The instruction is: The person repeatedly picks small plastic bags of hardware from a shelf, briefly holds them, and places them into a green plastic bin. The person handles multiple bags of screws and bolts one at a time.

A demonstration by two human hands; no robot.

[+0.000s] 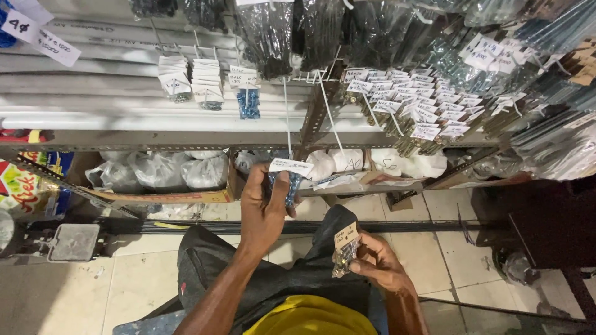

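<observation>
Looks like a sorting-and-hanging job at a hardware rack. Just left of frame centre, the left hand (pixel 264 208) is pinched shut on a small bag of blue screws (pixel 287 186) with a white tag, held up below the long wire peg (pixel 287 118). Lower down, right of centre, the right hand (pixel 377 263) is closed around a tagged packet of brass-coloured fittings (pixel 344 254) (can't tell exactly what they are). My guess: the tag hole needs lining up with the peg tip.

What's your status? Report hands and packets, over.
Left hand pinching a blue packet with white tag, hanging on a wire hook. Right hand holding a small screw packet. Nothing between them.
</observation>
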